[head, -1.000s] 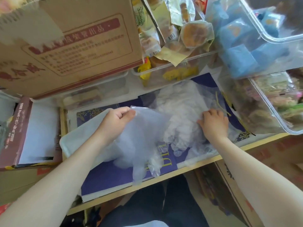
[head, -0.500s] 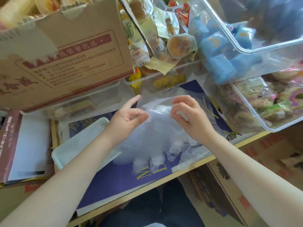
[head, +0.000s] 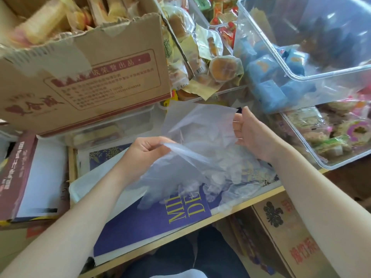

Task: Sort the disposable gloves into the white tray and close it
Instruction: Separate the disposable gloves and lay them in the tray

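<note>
A heap of thin clear disposable gloves [head: 226, 175] lies on a purple booklet [head: 160, 223] at the table's middle. My left hand [head: 146, 151] pinches the cuff of one glove [head: 172, 177], whose fingers hang down over the booklet. My right hand [head: 251, 131] holds the edge of another clear glove [head: 198, 121], raised and spread above the heap. The white tray [head: 80, 187] lies under my left forearm, and only its left rim shows.
A torn cardboard box [head: 84, 77] of snacks overhangs the back left. Clear plastic bins [head: 301, 57] of wrapped pastries crowd the back and right. A maroon box [head: 18, 177] sits at the left. The table's wooden front edge [head: 220, 215] runs below the gloves.
Both hands have lifted off the table with gloves. My right hand has swung out to the right, opening a glove wide above the heap, while my left keeps pinching its glove.
</note>
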